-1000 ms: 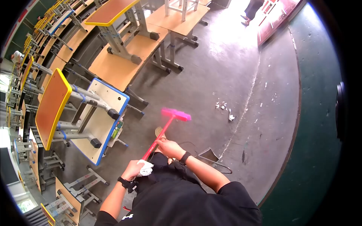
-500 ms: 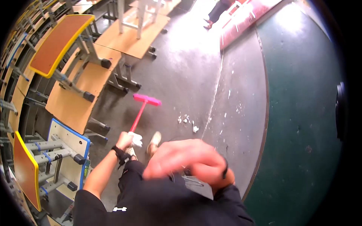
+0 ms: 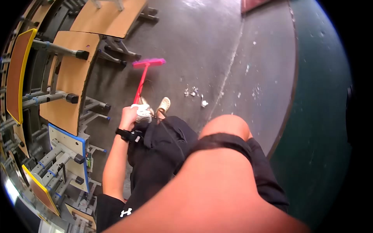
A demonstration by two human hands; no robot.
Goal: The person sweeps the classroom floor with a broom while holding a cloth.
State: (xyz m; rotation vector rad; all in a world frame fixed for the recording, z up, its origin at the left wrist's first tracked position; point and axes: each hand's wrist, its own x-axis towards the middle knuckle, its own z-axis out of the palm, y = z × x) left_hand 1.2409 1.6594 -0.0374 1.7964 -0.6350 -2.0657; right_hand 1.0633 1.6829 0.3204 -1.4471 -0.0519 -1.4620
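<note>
My left hand (image 3: 129, 117) is closed around the red handle of a pink broom (image 3: 149, 63), with a crumpled white cloth or tissue (image 3: 143, 113) bunched against the fingers. The broom's head rests on or just over the grey floor, ahead of my feet. Close to the camera, my right hand (image 3: 225, 126) appears beyond a large forearm with a black band at the wrist. Its fingers are hidden, so I cannot see whether it holds anything. Small white scraps (image 3: 193, 92) lie on the floor, right of the broom.
Wooden desks (image 3: 72, 77) line the left side, with upturned stools (image 3: 21, 75) on them. A blue-edged stool (image 3: 68, 139) stands nearer. On the right, a raised grey strip (image 3: 268, 58) borders a dark green board (image 3: 318, 116). My shoe (image 3: 164, 104) is near the broom.
The view has tilted and shifted. The broom head appears higher in the picture, still held by my left hand. My right forearm has come up closer to the camera, hiding its fingers.
</note>
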